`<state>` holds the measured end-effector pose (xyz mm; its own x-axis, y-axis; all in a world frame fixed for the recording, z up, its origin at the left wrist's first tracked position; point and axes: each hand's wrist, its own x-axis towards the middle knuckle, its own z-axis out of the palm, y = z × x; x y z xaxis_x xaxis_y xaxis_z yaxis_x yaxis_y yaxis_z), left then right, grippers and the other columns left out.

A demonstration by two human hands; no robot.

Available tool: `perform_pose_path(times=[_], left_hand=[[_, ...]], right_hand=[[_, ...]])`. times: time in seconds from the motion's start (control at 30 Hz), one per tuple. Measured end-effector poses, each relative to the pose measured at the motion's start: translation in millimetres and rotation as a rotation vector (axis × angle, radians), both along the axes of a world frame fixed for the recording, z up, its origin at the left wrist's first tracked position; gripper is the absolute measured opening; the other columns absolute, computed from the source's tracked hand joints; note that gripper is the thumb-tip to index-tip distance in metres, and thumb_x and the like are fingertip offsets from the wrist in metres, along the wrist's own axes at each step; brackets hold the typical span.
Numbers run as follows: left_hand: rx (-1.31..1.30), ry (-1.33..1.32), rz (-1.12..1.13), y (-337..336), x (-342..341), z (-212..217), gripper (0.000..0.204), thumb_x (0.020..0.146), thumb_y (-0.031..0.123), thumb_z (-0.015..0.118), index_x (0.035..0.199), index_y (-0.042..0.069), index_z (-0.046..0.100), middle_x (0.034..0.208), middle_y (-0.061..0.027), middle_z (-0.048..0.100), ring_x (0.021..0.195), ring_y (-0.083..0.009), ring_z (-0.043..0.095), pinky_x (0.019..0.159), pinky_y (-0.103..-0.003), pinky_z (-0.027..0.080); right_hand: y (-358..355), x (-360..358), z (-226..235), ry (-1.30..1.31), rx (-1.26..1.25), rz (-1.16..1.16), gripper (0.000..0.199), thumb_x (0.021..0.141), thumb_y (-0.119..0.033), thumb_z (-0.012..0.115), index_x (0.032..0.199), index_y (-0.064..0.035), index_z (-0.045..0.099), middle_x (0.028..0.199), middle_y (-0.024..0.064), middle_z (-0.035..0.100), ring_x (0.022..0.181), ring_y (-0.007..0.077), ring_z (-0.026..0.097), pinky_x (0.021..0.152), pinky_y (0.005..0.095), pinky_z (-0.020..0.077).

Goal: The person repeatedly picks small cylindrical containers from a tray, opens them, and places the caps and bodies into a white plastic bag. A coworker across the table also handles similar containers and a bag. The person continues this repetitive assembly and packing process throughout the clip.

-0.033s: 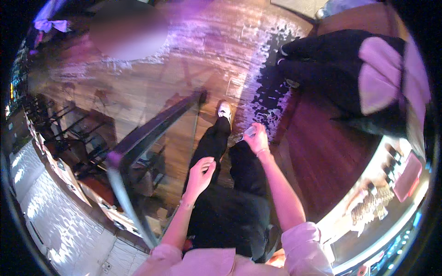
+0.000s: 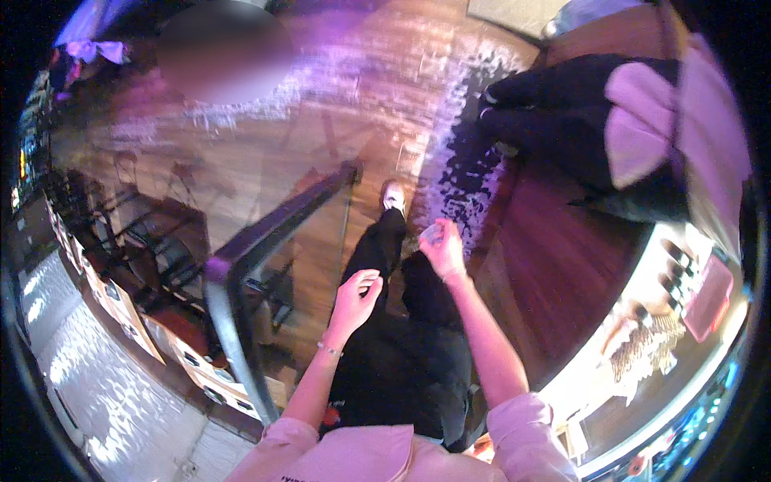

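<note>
My right hand (image 2: 444, 252) is raised in front of my right thigh, its fingers closed round a small, pale, see-through piece (image 2: 432, 234). It looks like a little clear cup, but the fingers cover much of it. Lower and to the left, my left hand (image 2: 353, 302) hangs over my left leg with its fingers curled inward. Nothing shows in that hand, and its palm is turned mostly out of sight. Below both hands are my black trousers or apron, and one pale shoe (image 2: 393, 195) stands on the wooden floor (image 2: 377, 112).
A dark-framed glass panel (image 2: 281, 210) stands close on my left, with chairs (image 2: 148, 241) beyond it. At the right is another person in dark trousers (image 2: 554, 120). A lit counter (image 2: 598, 381) with small items curves along the lower right. Patterned light falls on the floor.
Both hands stay at about the same height; the left has turned slightly, its fingers curling more to the right. The panel and the other person have shifted a little in view.
</note>
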<state>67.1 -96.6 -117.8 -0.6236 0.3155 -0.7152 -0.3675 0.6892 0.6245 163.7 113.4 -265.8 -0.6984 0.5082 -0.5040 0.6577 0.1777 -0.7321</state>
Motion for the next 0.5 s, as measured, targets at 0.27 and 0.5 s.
perform_pose_path(times=[0.27, 0.5], left_hand=[[0.343, -0.600, -0.242, 105, -63, 141, 0.052, 0.110, 0.049, 0.055, 0.125, 0.001, 0.070, 0.109, -0.0063, 0.076, 0.098, -0.0172, 0.074, 0.091, -0.036, 0.059], [0.487, -0.662, -0.714, 254, 7, 230, 0.031, 0.107, 0.021, 0.066, 0.128, -0.002, 0.068, 0.109, -0.0046, 0.072, 0.094, -0.0121, 0.071, 0.084, -0.027, 0.059]], right_hand=[[13, 10, 312, 0.405, 0.169, -0.204, 0.064, 0.082, -0.012, 0.086, 0.136, 0.0000, 0.055, 0.122, 0.0149, 0.064, 0.113, 0.0269, 0.066, 0.096, 0.0381, 0.0557], [83, 120, 403, 0.491, 0.668, -0.309, 0.070, 0.074, -0.007, 0.085, 0.137, -0.0021, 0.055, 0.134, 0.0177, 0.064, 0.121, 0.0365, 0.063, 0.101, 0.0436, 0.0516]])
